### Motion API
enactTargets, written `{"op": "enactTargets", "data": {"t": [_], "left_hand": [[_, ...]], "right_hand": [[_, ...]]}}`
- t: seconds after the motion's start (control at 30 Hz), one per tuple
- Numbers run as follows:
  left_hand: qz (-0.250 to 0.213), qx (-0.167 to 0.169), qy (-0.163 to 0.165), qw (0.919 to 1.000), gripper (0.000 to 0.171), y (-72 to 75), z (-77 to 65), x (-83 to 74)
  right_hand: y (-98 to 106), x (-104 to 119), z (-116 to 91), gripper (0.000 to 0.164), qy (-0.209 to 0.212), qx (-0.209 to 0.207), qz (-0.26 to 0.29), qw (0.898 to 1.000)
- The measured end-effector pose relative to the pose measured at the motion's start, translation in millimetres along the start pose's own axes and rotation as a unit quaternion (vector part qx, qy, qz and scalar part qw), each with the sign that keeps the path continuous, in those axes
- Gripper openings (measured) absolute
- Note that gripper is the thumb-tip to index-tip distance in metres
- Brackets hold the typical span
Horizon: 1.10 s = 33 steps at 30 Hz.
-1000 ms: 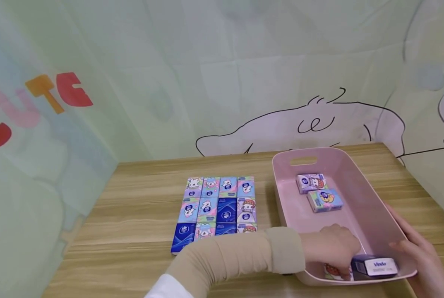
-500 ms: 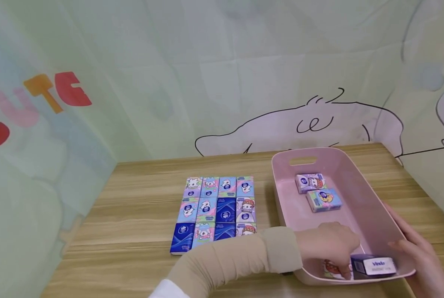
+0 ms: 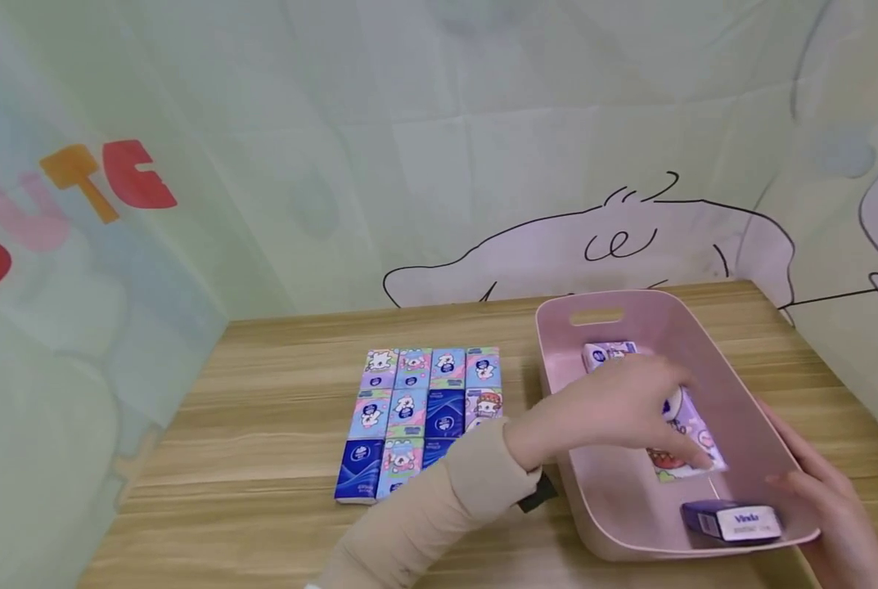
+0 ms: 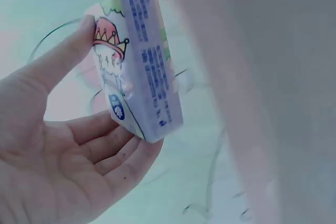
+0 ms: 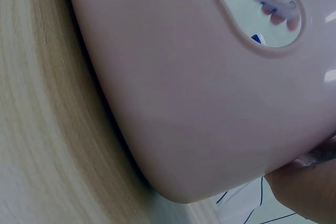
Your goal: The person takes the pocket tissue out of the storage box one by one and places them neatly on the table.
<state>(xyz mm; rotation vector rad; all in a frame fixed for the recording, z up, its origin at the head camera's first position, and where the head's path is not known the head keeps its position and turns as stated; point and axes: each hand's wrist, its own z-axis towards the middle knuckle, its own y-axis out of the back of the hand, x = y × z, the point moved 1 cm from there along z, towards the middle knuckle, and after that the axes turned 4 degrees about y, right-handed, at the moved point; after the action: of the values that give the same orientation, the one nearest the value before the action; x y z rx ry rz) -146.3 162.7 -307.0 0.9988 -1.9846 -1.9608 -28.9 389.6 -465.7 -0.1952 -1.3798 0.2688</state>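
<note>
My left hand (image 3: 615, 405) is over the pink bin (image 3: 586, 507) and pinches a lilac tissue pack (image 3: 692, 429) with a crowned cartoon figure. In the left wrist view the thumb lies on one face of the pack (image 4: 152, 66) and the fingers support its lower end. My right hand (image 3: 829, 499) grips the bin's right side near the front corner, thumb over the rim and fingers outside. A dark blue Vinda pack (image 3: 740, 521) lies at the bin's front. Farther back is a purple pack (image 3: 605, 353); the hand hides whatever lies just in front of it.
Left of the bin, several tissue packs (image 3: 409, 413) lie edge to edge in a block on the wooden table (image 3: 262, 458). A printed cloth backdrop (image 3: 483, 164) stands behind the table and along its sides.
My left hand has lifted the lilac tissue pack from the bin's front and moved it up and back. The blue pack beside it shifted slightly left. My right hand keeps its grip.
</note>
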Motion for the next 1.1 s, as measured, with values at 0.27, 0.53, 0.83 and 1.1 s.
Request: {"op": "enactTargets", "data": {"t": [0.27,0.53,0.83,1.1], "left_hand": [[-0.039,-0.033,-0.021,0.9985,0.069,34.7,-49.4,25.0],[-0.049,-0.014,0.048,0.9975,0.072,17.9,-100.8,50.0],[0.013,0.019,0.072,0.9971,0.074,-44.9,-128.2,61.6],[0.036,0.082,0.096,0.9914,0.078,-89.9,-142.4,68.8]], "right_hand": [[-2,0,-1,0.072,0.007,-0.002,0.001,1.0],[-1,0,-1,0.072,0.011,0.001,0.007,1.0],[-1,1,-1,0.072,0.01,0.006,0.018,1.0],[-2,0,0,0.071,0.01,0.015,0.02,1.0]]}}
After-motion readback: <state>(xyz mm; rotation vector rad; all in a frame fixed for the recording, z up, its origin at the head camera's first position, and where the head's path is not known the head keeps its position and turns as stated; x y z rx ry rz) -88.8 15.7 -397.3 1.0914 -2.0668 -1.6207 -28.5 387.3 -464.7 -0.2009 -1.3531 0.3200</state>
